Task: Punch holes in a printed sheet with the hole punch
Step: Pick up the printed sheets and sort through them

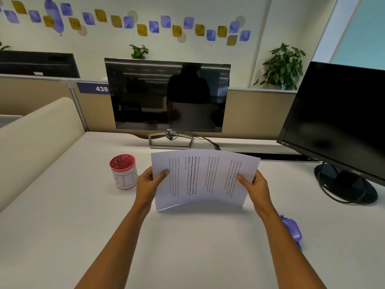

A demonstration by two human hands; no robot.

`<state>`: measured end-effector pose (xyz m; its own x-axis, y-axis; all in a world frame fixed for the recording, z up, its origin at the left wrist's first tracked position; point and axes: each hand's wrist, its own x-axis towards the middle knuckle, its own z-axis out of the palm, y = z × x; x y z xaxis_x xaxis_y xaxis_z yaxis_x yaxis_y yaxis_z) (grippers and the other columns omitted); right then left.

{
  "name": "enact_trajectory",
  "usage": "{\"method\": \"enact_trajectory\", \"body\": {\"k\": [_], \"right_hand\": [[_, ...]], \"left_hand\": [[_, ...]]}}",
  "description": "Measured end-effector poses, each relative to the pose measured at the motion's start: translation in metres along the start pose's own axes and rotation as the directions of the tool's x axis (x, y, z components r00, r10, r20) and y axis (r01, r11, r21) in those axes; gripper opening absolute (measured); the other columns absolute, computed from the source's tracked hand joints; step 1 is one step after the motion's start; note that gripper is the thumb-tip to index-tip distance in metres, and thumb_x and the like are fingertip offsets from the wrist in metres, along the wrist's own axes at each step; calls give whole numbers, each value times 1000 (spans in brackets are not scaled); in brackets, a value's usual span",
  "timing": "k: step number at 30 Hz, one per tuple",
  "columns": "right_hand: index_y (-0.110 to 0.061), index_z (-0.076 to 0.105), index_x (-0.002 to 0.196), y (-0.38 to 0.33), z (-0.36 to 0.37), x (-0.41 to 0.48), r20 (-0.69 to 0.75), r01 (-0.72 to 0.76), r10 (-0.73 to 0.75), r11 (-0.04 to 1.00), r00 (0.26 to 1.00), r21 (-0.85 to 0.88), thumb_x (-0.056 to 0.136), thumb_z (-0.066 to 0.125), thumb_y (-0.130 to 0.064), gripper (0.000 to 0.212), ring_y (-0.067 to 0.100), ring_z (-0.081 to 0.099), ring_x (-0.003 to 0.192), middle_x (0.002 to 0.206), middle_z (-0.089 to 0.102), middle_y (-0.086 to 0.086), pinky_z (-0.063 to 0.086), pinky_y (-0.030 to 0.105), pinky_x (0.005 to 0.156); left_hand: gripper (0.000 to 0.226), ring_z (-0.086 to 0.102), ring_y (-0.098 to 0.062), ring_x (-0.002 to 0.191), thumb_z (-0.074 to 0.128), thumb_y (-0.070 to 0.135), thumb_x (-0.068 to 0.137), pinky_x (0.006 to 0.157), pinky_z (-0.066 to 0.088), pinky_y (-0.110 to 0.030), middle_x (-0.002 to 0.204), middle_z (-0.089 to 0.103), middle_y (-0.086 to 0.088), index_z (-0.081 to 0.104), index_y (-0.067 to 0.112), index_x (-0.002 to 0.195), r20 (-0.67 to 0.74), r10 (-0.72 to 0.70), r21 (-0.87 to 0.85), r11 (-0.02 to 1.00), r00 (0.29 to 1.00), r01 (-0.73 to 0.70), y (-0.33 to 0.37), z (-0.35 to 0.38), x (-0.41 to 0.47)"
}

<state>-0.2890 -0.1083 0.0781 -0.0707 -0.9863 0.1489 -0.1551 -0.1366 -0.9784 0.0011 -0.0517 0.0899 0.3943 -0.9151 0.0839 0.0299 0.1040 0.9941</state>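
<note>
The printed sheet (205, 178) was held up in the middle of the frame, above the pale bench (62, 236), turned sideways so that its lines of text ran up and down the picture. It bowed upward across its middle, with the near edge arched clear of the bench top. The left grip (148, 184) pinched the sheet's left edge, thumb on the printed face and fingers curled behind the paper. The right grip (257, 187) pinched the right edge the same way, its thumb lying across the text. Both forearms reached in from the bottom of the frame.

The purple hole punch (291, 230) lay on the bench at the lower right, just beside the right forearm and partly hidden by it, apart from the sheet.

Left of the sheet, near the left grip, stood a red cup (124, 171) with a white band lettered "BIN". Behind the sheet, at the centre of the frame, a dark Dell monitor (167, 94) stood on a metal stand. A second dark monitor (337, 122) filled the right edge on a round black base (341, 184). A label reading 438 (93, 88) sat on the partition at the upper left, and purple and yellow decals (129, 22) ran across the wall along the top.
</note>
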Motion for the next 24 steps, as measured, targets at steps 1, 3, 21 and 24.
{"method": "enact_trajectory", "body": {"k": [1,3,21,24], "right_hand": [[-16,51,125,2,0,0,7,-9,9,1000,1000,-10,87,62,-18,39,21,62,95,113,62,2,54,26,74],[-17,53,123,4,0,1,11,-13,13,999,1000,-36,88,61,-17,36,23,61,97,114,63,4,53,32,77],[-14,49,131,-19,45,-18,165,-314,267,829,949,462,89,58,-32,47,17,67,100,118,67,4,56,29,78],[-24,57,119,-23,55,-20,171,-231,171,862,970,452,88,60,-23,31,12,70,94,108,72,-5,59,28,72]], "left_hand": [[12,67,-17,74,65,25,83,53,52,-17,89,69,10,62,33,92,7,-13,6,1000,1000,12,0,0,0],[12,66,-19,74,66,24,83,54,51,-21,87,68,9,61,33,90,16,-47,16,999,999,47,-1,1,1],[24,62,-24,89,60,11,87,88,49,-52,101,65,-6,54,16,109,-11,-321,-702,677,947,221,4,49,-25],[33,61,-25,90,59,11,87,90,48,-54,102,63,-7,48,16,118,30,-347,-712,651,938,263,4,59,-32]]}}
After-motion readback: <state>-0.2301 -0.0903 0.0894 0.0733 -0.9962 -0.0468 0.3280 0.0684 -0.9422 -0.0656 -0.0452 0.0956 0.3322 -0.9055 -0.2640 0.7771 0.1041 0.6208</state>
